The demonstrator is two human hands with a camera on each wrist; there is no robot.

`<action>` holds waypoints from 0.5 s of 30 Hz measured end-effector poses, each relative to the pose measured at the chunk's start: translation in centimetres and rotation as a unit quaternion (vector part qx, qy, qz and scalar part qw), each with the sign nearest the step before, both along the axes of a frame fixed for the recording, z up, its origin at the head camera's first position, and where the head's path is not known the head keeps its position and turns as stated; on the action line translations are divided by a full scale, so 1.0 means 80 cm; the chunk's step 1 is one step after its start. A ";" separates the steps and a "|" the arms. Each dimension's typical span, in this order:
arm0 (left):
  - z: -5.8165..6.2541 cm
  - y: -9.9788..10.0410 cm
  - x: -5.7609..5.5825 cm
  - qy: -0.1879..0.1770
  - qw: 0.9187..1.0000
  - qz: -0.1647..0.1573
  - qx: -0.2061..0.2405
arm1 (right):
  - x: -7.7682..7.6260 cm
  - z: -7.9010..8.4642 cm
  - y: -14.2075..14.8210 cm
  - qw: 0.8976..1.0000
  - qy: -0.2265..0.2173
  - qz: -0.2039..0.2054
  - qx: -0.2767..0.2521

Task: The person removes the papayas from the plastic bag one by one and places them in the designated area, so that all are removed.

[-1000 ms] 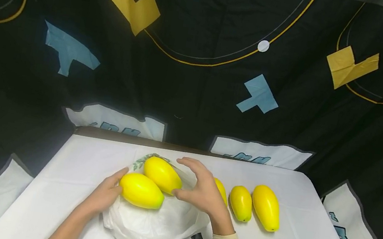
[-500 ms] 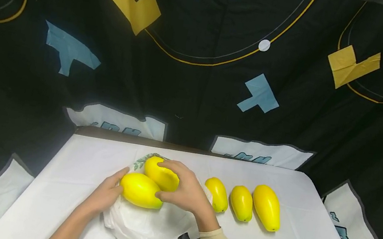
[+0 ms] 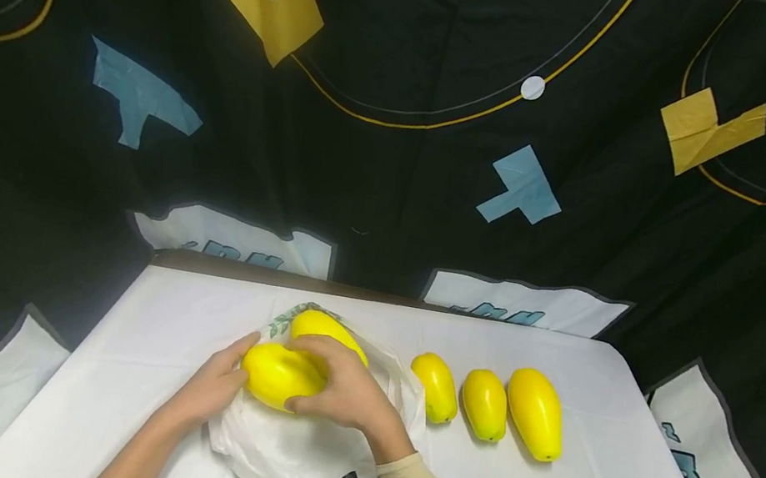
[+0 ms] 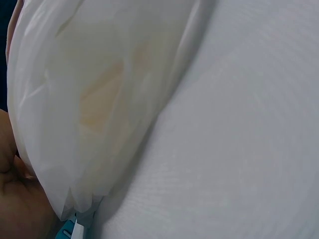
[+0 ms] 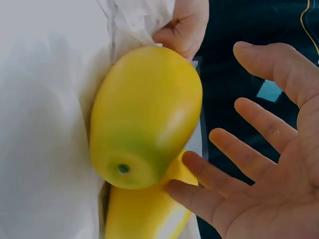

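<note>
Two yellow papayas lie in the mouth of a white plastic bag in the head view. The front papaya has a green-tinged end, plain in the right wrist view. Behind it the other papaya is partly covered by my right hand. That hand reaches over the front papaya with thumb and fingers spread; in the right wrist view the fingers stand apart, close beside the fruit. My left hand pinches the bag's edge at the front papaya's left end, as the right wrist view also shows.
Right of the bag, a row of three more papayas lies on the white table: a near one, a middle one and a larger one. A black curtain hangs behind the table.
My right hand has moved left from beside the rear papaya to over the front one, uncovering the nearest papaya of the row. My left hand has stayed on the bag.
</note>
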State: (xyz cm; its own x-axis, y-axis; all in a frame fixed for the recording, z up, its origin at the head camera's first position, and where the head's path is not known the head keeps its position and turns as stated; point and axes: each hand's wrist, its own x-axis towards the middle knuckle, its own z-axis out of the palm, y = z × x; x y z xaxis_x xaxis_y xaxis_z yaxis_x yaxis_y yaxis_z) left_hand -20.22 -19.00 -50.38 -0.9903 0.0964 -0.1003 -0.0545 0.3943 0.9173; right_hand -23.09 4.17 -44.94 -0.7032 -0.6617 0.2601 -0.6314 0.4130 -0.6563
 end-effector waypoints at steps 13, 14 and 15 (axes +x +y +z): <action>-0.003 -0.001 -0.001 0.004 1.000 -0.002 0.002 | 0.006 -0.014 -0.011 0.998 -0.016 -0.010 0.066; -0.002 -0.001 -0.001 0.003 1.000 -0.001 0.001 | 0.006 -0.015 -0.011 0.997 -0.014 -0.013 0.069; -0.002 -0.001 -0.001 0.001 1.000 -0.002 0.001 | 0.006 -0.017 -0.012 0.997 -0.011 -0.016 0.071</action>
State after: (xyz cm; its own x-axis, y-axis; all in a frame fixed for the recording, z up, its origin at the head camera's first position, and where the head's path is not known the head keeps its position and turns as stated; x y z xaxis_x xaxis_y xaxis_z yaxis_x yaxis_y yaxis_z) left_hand -20.28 -19.08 -50.54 -0.9901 0.1002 -0.0984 -0.0515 0.3927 0.9182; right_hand -22.62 3.24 -46.27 -0.7288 -0.6682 0.1496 -0.6031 0.5230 -0.6023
